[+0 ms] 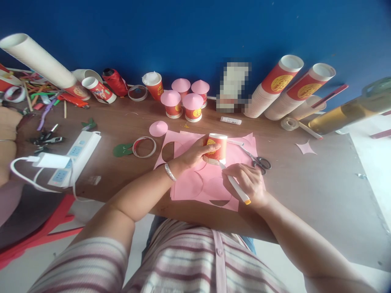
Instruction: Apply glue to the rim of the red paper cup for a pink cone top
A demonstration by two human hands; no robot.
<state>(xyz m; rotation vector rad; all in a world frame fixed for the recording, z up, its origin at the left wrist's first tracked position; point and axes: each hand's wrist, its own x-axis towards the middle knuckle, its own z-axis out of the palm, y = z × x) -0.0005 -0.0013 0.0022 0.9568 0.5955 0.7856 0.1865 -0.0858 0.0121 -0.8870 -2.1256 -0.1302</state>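
My left hand (198,153) is wrapped round a red paper cup (220,149) with a gold emblem, held above pink paper sheets (195,185). In my right hand (249,181) is a white marker (238,189) with an orange end; its tip is at the cup's lower white band, and whether it touches I cannot tell. Circles are drawn and cut in the pink sheets. Scissors (260,162) lie on the sheets' right side, near my right hand. Behind the sheets stand several red cups (193,114) topped with pink paper cones (193,101). A loose pink cone (158,128) lies left of them.
Tall cup stacks (276,87) lean at the back right, beside a bottle of amber liquid (336,112). A glue stick (231,120) lies near the wall. Tape rolls (144,147), a power strip (76,158) with a cable, and craft scraps (39,93) occupy the left.
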